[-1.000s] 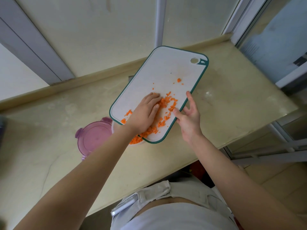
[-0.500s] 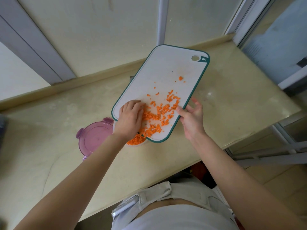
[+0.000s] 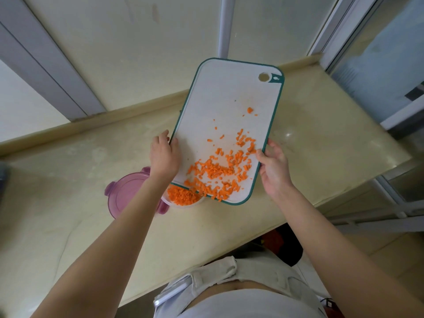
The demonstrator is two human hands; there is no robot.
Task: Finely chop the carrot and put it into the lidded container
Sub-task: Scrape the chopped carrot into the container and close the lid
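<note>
A white cutting board (image 3: 224, 106) with a green rim is lifted and tilted, its near edge low over a clear round container (image 3: 183, 204). Chopped carrot (image 3: 215, 171) lies scattered on the board's lower half, and a heap of carrot bits (image 3: 182, 196) sits inside the container. My left hand (image 3: 164, 154) grips the board's left edge, thumb on the top face. My right hand (image 3: 273, 166) grips the right edge, thumb on the rim. The pink lid (image 3: 128, 193) lies flat on the counter left of the container, partly behind my left forearm.
The beige stone counter (image 3: 68, 203) runs left to right, its front edge close to my body. A pale wall with grey vertical strips rises behind it. A window frame (image 3: 367, 65) and metal rails stand at the right. No knife is in view.
My left hand has left the carrot pile and moved up to the board's left edge. The board has turned more upright and tipped further over the container. More carrot has gathered near the low edge.
</note>
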